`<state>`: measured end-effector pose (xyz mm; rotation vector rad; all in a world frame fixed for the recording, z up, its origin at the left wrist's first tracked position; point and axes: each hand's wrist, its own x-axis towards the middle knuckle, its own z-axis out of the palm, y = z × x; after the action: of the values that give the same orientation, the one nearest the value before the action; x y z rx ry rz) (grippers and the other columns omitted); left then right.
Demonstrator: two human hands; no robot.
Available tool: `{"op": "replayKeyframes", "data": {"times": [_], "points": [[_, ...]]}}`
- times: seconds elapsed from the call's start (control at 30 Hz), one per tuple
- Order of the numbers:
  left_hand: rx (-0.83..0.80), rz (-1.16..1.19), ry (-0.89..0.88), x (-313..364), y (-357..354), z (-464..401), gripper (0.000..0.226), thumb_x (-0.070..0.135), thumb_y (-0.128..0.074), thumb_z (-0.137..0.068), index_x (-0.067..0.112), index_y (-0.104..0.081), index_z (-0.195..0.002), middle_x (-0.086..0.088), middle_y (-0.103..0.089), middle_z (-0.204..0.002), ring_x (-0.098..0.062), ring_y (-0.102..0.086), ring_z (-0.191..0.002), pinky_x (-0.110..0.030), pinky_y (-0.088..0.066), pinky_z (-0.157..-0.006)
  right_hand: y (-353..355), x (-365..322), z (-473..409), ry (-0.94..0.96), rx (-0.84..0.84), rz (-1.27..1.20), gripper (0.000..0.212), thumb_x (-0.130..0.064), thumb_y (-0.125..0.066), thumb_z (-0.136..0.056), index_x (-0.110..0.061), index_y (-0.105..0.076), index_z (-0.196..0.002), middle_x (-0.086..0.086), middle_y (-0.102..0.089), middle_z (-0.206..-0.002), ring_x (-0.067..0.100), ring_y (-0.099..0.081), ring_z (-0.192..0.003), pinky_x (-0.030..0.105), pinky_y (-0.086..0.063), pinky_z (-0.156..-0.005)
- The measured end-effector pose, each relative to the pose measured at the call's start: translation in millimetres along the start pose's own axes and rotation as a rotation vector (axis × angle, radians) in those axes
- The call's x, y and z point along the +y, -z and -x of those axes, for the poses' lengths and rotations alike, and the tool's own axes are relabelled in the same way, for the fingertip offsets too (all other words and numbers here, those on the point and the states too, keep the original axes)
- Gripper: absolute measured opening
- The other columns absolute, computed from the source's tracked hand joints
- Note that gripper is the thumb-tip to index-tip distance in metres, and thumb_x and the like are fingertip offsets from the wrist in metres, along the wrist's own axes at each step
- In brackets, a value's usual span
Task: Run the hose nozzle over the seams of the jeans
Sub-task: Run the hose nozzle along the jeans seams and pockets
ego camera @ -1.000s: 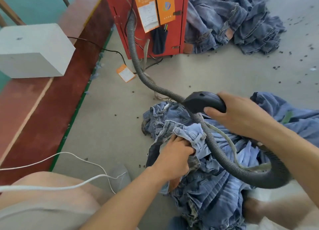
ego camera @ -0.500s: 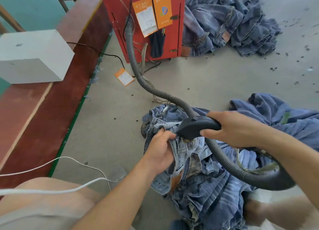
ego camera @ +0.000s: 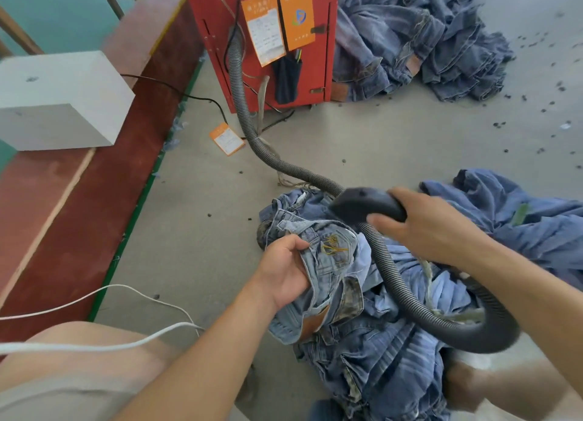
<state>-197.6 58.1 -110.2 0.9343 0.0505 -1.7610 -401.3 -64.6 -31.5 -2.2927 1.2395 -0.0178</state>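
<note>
A crumpled pair of blue jeans (ego camera: pixel 334 259) lies on top of a denim heap on the floor. My left hand (ego camera: pixel 284 269) grips the jeans by the waistband, next to a pocket with yellow stitching. My right hand (ego camera: pixel 429 228) holds the black hose nozzle (ego camera: pixel 362 204) just above the far edge of the jeans. Its grey ribbed hose (ego camera: pixel 410 300) loops under my right forearm and runs back to the red machine.
The red machine (ego camera: pixel 268 38) with orange tags stands ahead, and a second pile of jeans (ego camera: pixel 419 38) lies to its right. A white box (ego camera: pixel 60 98) sits on a red-brown ledge at left. A white cable (ego camera: pixel 104 341) crosses my knee. Dark specks dot the grey floor.
The nozzle came down onto the jeans near my left hand, then lifted up and right. My left hand shifted its grip and spread out the waistband, so the stitched pocket now shows.
</note>
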Motion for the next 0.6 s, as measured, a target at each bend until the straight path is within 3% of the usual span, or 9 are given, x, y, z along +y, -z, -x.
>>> {"op": "replayKeyframes", "data": {"times": [0.13, 0.2, 0.27, 0.33, 0.4, 0.43, 0.5, 0.6], "points": [[-0.033, -0.054, 0.022, 0.6, 3.2, -2.1, 0.047, 0.010, -0.043, -0.089, -0.004, -0.066, -0.128, -0.028, -0.064, -0.133, -0.042, -0.066, -0.119, -0.054, -0.059, -0.090, 25.8, 15.0, -1.8, -0.045, 0.074, -0.076, 0.023, -0.059, -0.062, -0.090, -0.037, -0.056, -0.093, -0.004, -0.064, -0.061, 0.006, -0.061, -0.051, 0.029, -0.043, -0.050], [-0.009, -0.093, 0.048, 3.7, 1.1, -5.1, 0.045, 0.029, -0.052, -0.096, -0.001, -0.073, -0.122, -0.026, -0.068, -0.129, -0.039, -0.069, -0.115, -0.051, -0.060, -0.088, 31.4, 17.7, 5.2, 0.012, 0.031, -0.065, 0.024, -0.062, -0.059, -0.086, -0.040, -0.056, -0.093, -0.019, -0.067, -0.070, 0.002, -0.062, -0.053, 0.028, -0.046, -0.049], [0.142, -0.151, 0.068, 2.8, 1.9, -11.7, 0.054, 0.047, -0.055, -0.102, 0.001, -0.072, -0.125, -0.022, -0.072, -0.121, -0.036, -0.072, -0.108, -0.049, -0.062, -0.086, 29.8, 13.1, 9.6, 0.043, -0.008, -0.061, 0.023, -0.064, -0.057, -0.086, -0.043, -0.055, -0.095, -0.029, -0.065, -0.076, 0.002, -0.063, -0.054, 0.021, -0.045, -0.044], [0.310, -0.291, 0.029, -2.5, 5.1, -18.8, 0.046, 0.039, -0.053, -0.107, 0.001, -0.067, -0.128, -0.021, -0.075, -0.116, -0.038, -0.072, -0.107, -0.053, -0.060, -0.092, 26.5, 8.5, 9.8, 0.053, -0.038, -0.068, 0.021, -0.063, -0.057, -0.087, -0.045, -0.054, -0.096, -0.029, -0.065, -0.076, 0.003, -0.063, -0.052, 0.017, -0.045, -0.042], [0.422, -0.580, -0.056, -9.9, 7.3, -21.2, 0.040, 0.032, -0.051, -0.107, 0.001, -0.062, -0.131, -0.021, -0.070, -0.121, -0.034, -0.069, -0.108, -0.050, -0.053, -0.102, 25.7, 6.3, 9.9, 0.054, -0.052, -0.063, 0.020, -0.063, -0.058, -0.087, -0.046, -0.053, -0.096, -0.025, -0.066, -0.076, 0.005, -0.062, -0.050, 0.017, -0.045, -0.042], [0.444, -0.783, -0.118, -13.6, 8.8, -21.7, 0.040, 0.030, -0.050, -0.107, -0.001, -0.059, -0.130, -0.020, -0.064, -0.127, -0.026, -0.064, -0.106, -0.041, -0.049, -0.104, 25.8, 5.9, 10.4, 0.057, -0.048, -0.059, 0.020, -0.064, -0.057, -0.086, -0.047, -0.053, -0.096, -0.020, -0.066, -0.074, 0.005, -0.063, -0.051, 0.018, -0.046, -0.042], [0.479, -1.203, -0.318, -18.0, 8.9, -20.4, 0.037, 0.024, -0.046, -0.108, -0.008, -0.054, -0.124, -0.014, -0.045, -0.132, -0.017, -0.050, -0.098, -0.028, -0.039, -0.099, 25.5, 6.2, 12.0, 0.069, -0.036, -0.034, 0.022, -0.067, -0.056, -0.085, -0.049, -0.052, -0.097, -0.009, -0.065, -0.070, 0.005, -0.063, -0.053, 0.023, -0.050, -0.046], [0.379, -1.482, -0.583, -24.8, 1.9, -12.8, 0.027, 0.007, -0.044, -0.107, -0.002, -0.046, -0.132, -0.001, -0.032, -0.131, -0.015, -0.045, -0.099, -0.018, -0.034, -0.096, 26.1, 1.6, 15.0, 0.095, -0.059, -0.035, 0.022, -0.069, -0.056, -0.084, -0.053, -0.052, -0.098, -0.009, -0.065, -0.073, 0.005, -0.064, -0.054, 0.030, -0.055, -0.050]]}}
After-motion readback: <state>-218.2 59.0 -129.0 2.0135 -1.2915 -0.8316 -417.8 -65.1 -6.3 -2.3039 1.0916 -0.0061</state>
